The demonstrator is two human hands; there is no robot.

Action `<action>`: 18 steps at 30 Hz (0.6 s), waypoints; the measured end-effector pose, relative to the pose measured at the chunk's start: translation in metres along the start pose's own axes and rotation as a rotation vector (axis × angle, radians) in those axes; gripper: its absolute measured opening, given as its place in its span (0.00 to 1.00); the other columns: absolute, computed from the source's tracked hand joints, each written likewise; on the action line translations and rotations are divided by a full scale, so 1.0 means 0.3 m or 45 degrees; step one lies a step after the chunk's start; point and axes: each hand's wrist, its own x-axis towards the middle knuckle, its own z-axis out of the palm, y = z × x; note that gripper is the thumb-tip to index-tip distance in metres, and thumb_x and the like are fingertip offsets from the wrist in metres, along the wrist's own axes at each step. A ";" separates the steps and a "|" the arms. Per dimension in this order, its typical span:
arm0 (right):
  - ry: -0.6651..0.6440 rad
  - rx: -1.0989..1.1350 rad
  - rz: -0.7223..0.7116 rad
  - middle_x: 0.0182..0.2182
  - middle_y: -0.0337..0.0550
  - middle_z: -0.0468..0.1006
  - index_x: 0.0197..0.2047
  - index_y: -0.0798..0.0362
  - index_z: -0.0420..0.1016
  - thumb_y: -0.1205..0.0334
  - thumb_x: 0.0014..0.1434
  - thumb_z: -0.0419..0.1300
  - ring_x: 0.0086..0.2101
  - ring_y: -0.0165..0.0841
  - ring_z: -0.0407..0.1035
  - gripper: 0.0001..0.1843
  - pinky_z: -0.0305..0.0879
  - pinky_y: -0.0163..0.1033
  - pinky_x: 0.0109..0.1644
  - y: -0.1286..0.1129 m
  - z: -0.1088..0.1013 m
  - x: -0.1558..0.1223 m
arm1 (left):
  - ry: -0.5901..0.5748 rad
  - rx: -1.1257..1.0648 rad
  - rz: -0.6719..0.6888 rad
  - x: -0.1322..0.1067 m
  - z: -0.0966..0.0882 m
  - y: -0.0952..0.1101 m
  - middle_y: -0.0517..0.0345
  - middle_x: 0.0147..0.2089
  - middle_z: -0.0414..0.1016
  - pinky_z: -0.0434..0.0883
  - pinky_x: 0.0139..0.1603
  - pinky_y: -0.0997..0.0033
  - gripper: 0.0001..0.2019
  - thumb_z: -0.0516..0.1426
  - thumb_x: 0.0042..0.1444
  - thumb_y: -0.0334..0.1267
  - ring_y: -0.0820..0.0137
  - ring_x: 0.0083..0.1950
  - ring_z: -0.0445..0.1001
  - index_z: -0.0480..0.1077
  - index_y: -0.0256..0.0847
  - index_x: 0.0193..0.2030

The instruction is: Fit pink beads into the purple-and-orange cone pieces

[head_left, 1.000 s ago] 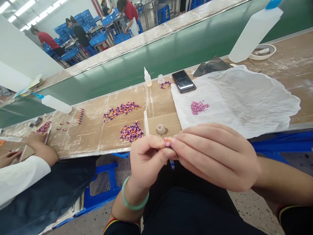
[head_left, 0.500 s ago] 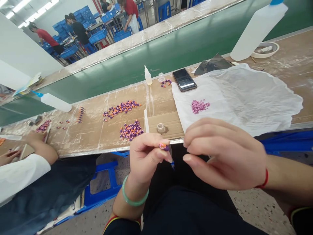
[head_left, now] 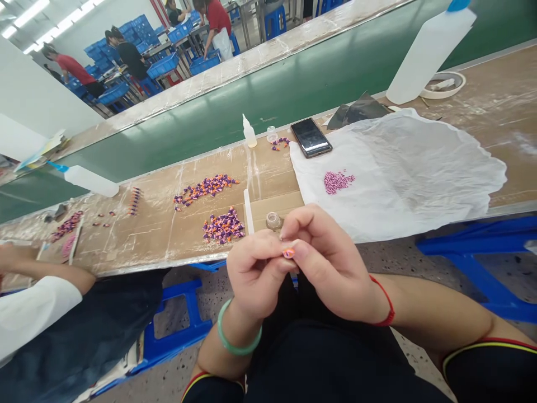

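Both hands are meeting in front of the body, just below the near edge of the table [head_left: 159, 235]. The left hand [head_left: 254, 274] is curling its fingers in, thumb and forefinger pressing on a small pink-and-orange piece [head_left: 288, 253]. The right hand [head_left: 335, 274] is coming in from the other side, its fingertips closing on that same piece, so it is sitting right between the two hands, pinched from both sides. A bit of blue is peeking out under the fingers, too hidden to make out.

A green bangle [head_left: 237, 342] is hanging on the left wrist and a red cord [head_left: 386, 302] is circling the right.

Just beyond the knuckles, a small clear jar [head_left: 273, 220] is standing on the table beside a white stick [head_left: 248, 204], with a pile of purple-and-orange pieces [head_left: 223, 226] lying just left of it. Farther right, a heap of pink beads [head_left: 338, 181] is resting on a white sheet [head_left: 403, 168], well apart from the hands. A co-worker's white sleeve [head_left: 37, 313] is showing at the left.
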 end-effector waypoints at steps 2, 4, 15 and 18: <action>0.059 -0.123 -0.064 0.24 0.31 0.66 0.39 0.49 0.64 0.72 0.64 0.53 0.22 0.26 0.63 0.08 0.64 0.32 0.26 0.009 0.004 0.003 | 0.006 0.166 0.075 -0.006 -0.008 -0.008 0.61 0.30 0.79 0.73 0.34 0.73 0.03 0.65 0.62 0.37 0.73 0.29 0.75 0.81 0.47 0.42; 0.100 -0.230 -0.111 0.27 0.33 0.69 0.39 0.49 0.65 0.72 0.64 0.53 0.24 0.27 0.66 0.08 0.67 0.33 0.28 0.017 0.008 0.002 | 0.013 0.231 0.101 -0.007 -0.013 -0.017 0.60 0.31 0.80 0.73 0.34 0.72 0.04 0.65 0.62 0.36 0.72 0.30 0.76 0.81 0.47 0.42; 0.064 -0.064 -0.027 0.21 0.28 0.65 0.52 0.48 0.63 0.70 0.69 0.53 0.19 0.28 0.62 0.11 0.62 0.35 0.24 0.009 0.028 -0.023 | 0.068 -0.076 -0.010 0.005 0.009 -0.008 0.62 0.26 0.76 0.70 0.29 0.76 0.03 0.64 0.64 0.39 0.76 0.26 0.71 0.82 0.47 0.40; -0.025 -0.114 -0.010 0.21 0.27 0.67 0.51 0.47 0.62 0.73 0.66 0.53 0.19 0.29 0.65 0.14 0.63 0.36 0.24 -0.004 0.015 -0.009 | 0.057 -0.020 0.031 0.009 0.000 -0.010 0.62 0.27 0.77 0.69 0.29 0.76 0.03 0.64 0.63 0.38 0.75 0.26 0.72 0.81 0.47 0.40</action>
